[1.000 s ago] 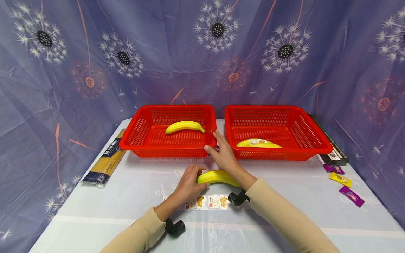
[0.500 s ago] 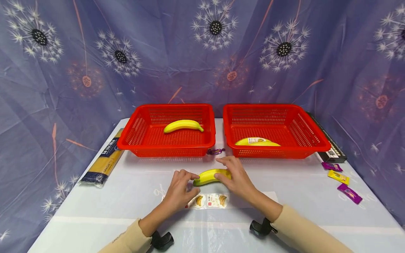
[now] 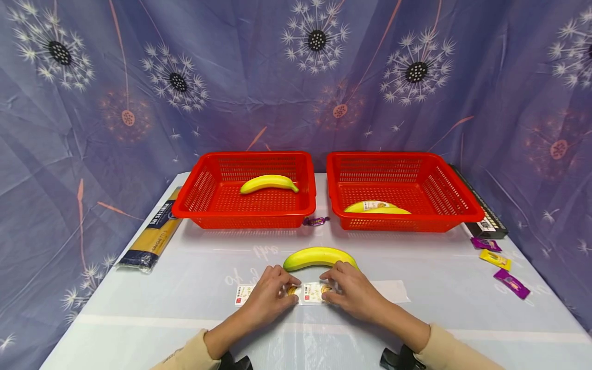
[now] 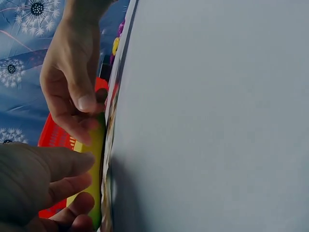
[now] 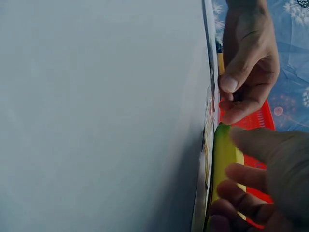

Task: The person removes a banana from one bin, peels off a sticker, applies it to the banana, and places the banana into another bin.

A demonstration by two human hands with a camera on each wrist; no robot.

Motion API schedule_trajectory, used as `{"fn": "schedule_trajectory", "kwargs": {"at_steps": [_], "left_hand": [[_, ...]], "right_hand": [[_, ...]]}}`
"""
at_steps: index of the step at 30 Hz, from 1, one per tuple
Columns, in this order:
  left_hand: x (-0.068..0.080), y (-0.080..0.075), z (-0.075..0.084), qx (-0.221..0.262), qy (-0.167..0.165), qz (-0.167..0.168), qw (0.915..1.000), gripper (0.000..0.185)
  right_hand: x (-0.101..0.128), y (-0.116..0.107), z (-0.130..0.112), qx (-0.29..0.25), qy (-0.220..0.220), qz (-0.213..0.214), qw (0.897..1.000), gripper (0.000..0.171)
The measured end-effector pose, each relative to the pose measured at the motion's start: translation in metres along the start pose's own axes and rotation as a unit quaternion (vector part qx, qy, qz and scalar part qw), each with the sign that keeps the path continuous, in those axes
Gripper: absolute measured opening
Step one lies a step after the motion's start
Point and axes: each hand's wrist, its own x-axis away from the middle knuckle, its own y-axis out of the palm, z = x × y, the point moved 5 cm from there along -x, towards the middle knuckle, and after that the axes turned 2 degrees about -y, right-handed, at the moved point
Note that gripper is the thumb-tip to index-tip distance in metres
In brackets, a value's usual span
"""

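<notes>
- Sticker strip (image 3: 313, 292) lies flat and glossy, banana-printed, beneath and between the hands.
- Left hand (image 3: 270, 294) and right hand (image 3: 353, 294) stay apart, fingers curved, thumbs parted from fingertips; whether they touch it, I cannot tell.
- Smooth, arched yellow banana (image 3: 319, 257) sits just beyond both hands.
- Perforated red plastic baskets stand farther off: one (image 3: 250, 221) beyond the left hand, another (image 3: 409, 225) beyond the right.

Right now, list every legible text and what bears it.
"SPAGHETTI": pasta packet; its larger lettering is unclear.
"the": tabletop.
"of": tabletop.
Too small or blurred to read: sticker strip, banana sticker, black box, candy wrappers; other tabletop script is too faint.
</notes>
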Motion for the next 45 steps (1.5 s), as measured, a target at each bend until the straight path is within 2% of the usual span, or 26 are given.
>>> {"fn": "schedule_trajectory", "kwargs": {"at_steps": [5,10,17,25,37,41,45], "left_hand": [[0.000,0.005,-0.002,-0.011,-0.005,-0.020,0.9997,0.023],[0.000,0.008,-0.002,-0.029,0.003,-0.026,0.9992,0.024],[0.000,0.010,0.003,-0.038,0.017,-0.034,0.9986,0.026],[0.000,0.012,0.004,-0.050,0.012,-0.036,0.9980,0.026],[-0.001,0.014,0.003,-0.063,0.001,-0.039,0.9973,0.027],[-0.001,0.014,0.003,-0.063,0.004,-0.039,0.9972,0.026],[-0.001,0.014,0.003,-0.062,0.002,-0.039,0.9973,0.026]], "right_hand": [[0.003,0.006,0.002,0.032,0.012,-0.025,0.999,0.030],[0.006,0.008,0.002,0.056,0.007,-0.026,0.998,0.031],[0.012,0.008,0.002,0.069,0.010,-0.040,0.997,0.034],[0.014,0.007,0.001,0.075,0.005,-0.036,0.997,0.030],[0.011,0.009,-0.004,0.062,-0.004,-0.031,0.998,0.024],[0.009,0.009,-0.002,0.031,0.007,-0.021,0.999,0.028],[0.009,0.008,0.002,-0.010,0.038,-0.008,0.999,0.025]]}}
